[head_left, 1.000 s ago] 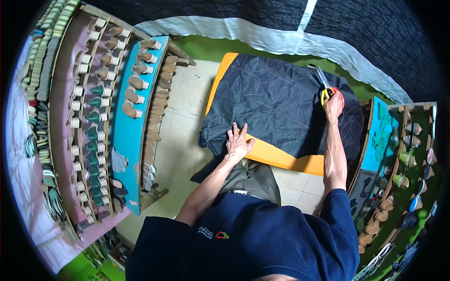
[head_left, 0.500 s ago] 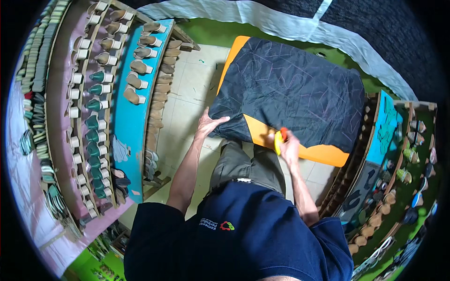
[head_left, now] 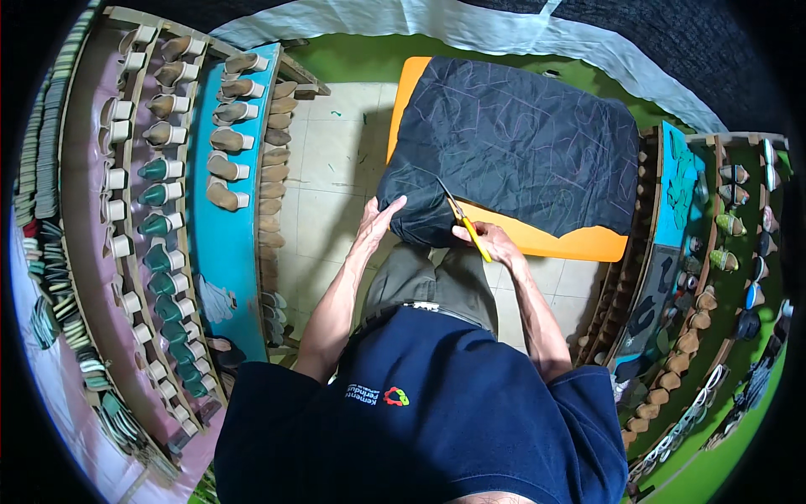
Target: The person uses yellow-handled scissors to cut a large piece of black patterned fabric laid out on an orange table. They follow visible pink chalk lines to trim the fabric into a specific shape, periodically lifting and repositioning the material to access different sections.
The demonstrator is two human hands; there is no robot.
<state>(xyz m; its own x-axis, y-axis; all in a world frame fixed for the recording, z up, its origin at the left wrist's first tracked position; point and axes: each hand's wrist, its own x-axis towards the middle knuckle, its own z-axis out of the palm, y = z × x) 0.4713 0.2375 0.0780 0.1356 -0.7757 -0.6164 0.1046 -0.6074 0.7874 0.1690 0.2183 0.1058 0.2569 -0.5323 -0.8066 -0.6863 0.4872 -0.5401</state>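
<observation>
A black cloth point(head_left: 529, 139) marked with thin pale drawn outlines lies over an orange board point(head_left: 579, 245) in front of me. My left hand point(head_left: 376, 223) grips the cloth's near left edge, thumb on top and the other fingers mostly hidden. In my right hand point(head_left: 494, 242) is a pair of scissors point(head_left: 479, 242) with yellow handles. Their dark blades point away and to the left, over the cloth by its near edge. Right-hand fingertips are close to the cloth's near edge; whether they touch it I cannot tell.
On the left, a blue board point(head_left: 220, 277) and slanted racks point(head_left: 143, 218) carry rows of shoes on lasts. To the right, another rack point(head_left: 709, 244) holds shoes and shoe forms, beside a blue panel point(head_left: 672, 214) with green scraps. Small green scraps lie on the tiled floor point(head_left: 327, 176).
My right hand has moved left along the near edge, and the scissors now show with blades pointing away over the cloth. My left hand still holds the cloth's left edge. The whole view has shifted slightly.
</observation>
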